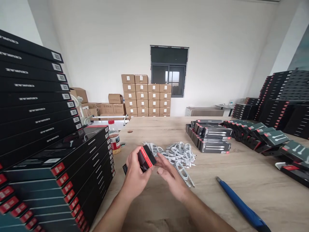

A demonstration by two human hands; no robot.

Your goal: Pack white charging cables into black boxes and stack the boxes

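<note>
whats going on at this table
A person at a wooden table holds a small black and red box in the left hand, while the right hand touches its end. A pile of white cables lies just behind, with stacks of black boxes alongside.

Our two bare forearms reach forward and converge at centre. Our left hand (135,175) curls shut, thumb uppermost, in a firm grip. Our right hand (172,175) lies open beside it, palm tilted up, fingers (161,163) loosely spread.
</note>
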